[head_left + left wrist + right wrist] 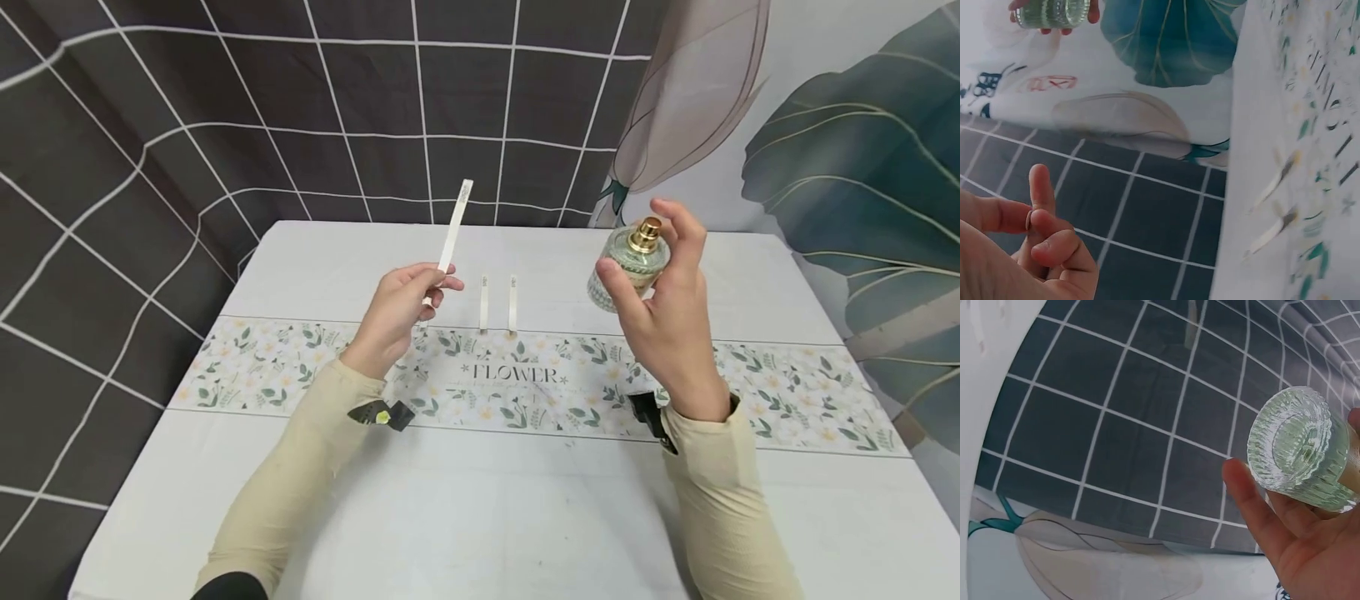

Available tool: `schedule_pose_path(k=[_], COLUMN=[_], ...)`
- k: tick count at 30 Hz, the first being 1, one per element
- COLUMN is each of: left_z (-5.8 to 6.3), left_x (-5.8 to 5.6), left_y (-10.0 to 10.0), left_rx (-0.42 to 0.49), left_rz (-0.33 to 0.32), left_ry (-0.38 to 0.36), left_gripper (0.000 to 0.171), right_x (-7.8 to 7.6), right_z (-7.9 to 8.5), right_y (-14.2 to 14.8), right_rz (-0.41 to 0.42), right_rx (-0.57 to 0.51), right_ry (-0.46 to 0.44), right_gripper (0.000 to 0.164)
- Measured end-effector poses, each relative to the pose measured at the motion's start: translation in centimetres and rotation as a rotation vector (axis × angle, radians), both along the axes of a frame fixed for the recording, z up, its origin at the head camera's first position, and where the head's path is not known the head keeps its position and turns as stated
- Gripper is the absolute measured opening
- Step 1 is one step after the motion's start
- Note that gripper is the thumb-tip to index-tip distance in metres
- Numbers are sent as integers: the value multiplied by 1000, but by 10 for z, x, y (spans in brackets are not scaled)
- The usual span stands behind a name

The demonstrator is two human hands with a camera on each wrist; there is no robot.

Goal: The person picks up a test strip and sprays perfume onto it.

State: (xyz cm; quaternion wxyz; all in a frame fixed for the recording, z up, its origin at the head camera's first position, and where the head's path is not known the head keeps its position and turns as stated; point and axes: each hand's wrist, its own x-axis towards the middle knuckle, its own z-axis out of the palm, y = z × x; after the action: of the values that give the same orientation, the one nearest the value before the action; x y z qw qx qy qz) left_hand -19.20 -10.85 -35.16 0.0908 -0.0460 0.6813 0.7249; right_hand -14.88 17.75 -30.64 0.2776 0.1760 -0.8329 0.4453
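Observation:
Between the thumb and fingers of my left hand (397, 312) a white perfume test strip (457, 221) is pinched, its printed end tilted up and away. My right hand (675, 333) grips a green-tinted glass perfume bottle (618, 293), with a gold spray nozzle (646, 236) on top and no cap on it. The right index finger is raised beside the nozzle. In the right wrist view the bottle's ribbed base (1291, 444) faces the camera. Both hands are above the table, and a gap separates bottle and strip.
Two more test strips, a left one (483, 304) and a right one (513, 304), lie side by side on the white table (510, 508). A floral band reading "FLOWER" (516, 374) crosses it. Behind hangs a dark gridded cloth (375, 100); a leaf-printed cloth (862, 167) is at right.

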Motion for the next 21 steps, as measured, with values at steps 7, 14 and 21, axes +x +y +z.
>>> schedule_pose_path(k=[7, 14, 21], left_z=[-27, -49, -69], left_x=[-16, -21, -23], left_y=[7, 8, 12], left_rx=[-7, -4, -11], left_rz=[-38, -47, -28], left_ry=[-215, -314, -339], left_gripper=[32, 42, 40], right_x=[-15, -32, -43], right_z=[-14, -43, -67], right_y=[11, 23, 27], right_rz=[25, 38, 47], right_rx=[17, 72, 156], right_ry=[-122, -234, -317], right_gripper=[67, 76, 77])
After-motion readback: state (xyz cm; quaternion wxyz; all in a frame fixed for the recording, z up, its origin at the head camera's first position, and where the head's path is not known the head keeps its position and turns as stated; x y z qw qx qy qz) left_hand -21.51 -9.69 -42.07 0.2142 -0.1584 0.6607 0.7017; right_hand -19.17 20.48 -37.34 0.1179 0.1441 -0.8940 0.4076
